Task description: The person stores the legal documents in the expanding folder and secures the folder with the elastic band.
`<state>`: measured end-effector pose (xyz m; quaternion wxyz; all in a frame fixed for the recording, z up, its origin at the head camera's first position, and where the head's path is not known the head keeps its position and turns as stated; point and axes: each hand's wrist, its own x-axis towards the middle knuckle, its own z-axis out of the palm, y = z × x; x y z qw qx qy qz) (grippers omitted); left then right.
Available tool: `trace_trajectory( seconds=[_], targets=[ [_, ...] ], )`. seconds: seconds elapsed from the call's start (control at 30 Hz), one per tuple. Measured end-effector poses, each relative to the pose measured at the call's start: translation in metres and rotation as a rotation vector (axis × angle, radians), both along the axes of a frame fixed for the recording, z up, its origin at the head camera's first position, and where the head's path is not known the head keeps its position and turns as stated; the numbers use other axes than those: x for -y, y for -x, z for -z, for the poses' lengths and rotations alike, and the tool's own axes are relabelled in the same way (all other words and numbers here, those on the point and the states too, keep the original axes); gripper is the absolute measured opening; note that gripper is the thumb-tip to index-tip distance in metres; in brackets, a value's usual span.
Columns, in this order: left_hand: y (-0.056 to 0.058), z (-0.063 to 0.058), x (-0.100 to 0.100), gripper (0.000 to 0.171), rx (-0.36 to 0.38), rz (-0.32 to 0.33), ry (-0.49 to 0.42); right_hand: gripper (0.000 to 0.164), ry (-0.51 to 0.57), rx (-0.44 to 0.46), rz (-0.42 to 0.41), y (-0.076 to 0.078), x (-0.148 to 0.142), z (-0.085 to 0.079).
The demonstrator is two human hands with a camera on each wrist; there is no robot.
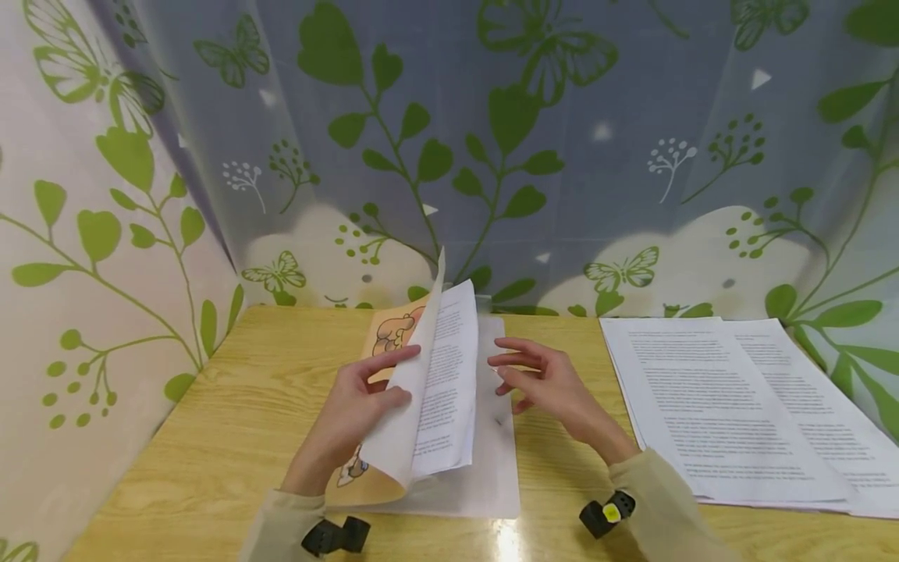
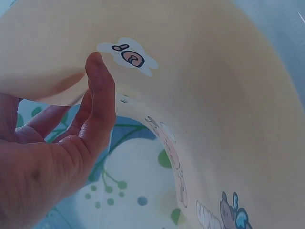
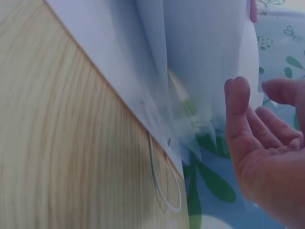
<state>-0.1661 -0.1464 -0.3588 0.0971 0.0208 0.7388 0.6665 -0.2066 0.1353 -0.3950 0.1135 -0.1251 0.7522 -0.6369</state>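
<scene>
A folder with a light orange cover (image 1: pixel 393 332) printed with cartoon animals lies on the wooden table, its front cover lifted and curved. My left hand (image 1: pixel 361 406) holds that cover near its free edge, thumb on the pale inner side; the left wrist view shows the cover's printed side (image 2: pixel 190 71) close up. Printed sheets (image 1: pixel 449 382) stand partly raised inside the folder, above a translucent back page (image 1: pixel 495 468). Just right of the sheets, my right hand (image 1: pixel 548 382) hovers with loosely bent fingers and nothing between them, apart from the paper in the right wrist view.
Two overlapping stacks of printed paper (image 1: pixel 716 406) lie on the table's right side. A thin white cord loop (image 3: pixel 167 207) hangs out by the folder's edge. A patterned curtain (image 1: pixel 449 156) closes off the back and sides of the wooden table (image 1: pixel 232 406).
</scene>
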Motion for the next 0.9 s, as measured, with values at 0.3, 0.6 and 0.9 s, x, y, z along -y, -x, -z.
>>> trace_trajectory(
  seconds=[0.3,0.6,0.9],
  targets=[
    [-0.002,-0.003,0.002,0.057,0.0,-0.006,-0.002,0.052,-0.049,-0.062,0.005,-0.006,-0.027,-0.002],
    [-0.002,-0.006,0.004,0.055,-0.002,-0.015,0.002,0.05,-0.202,-0.208,0.022,-0.013,-0.057,-0.001],
    [-0.002,-0.006,0.005,0.055,-0.003,-0.025,0.005,0.046,-0.46,-0.379,0.12,-0.022,-0.082,-0.002]
  ],
)
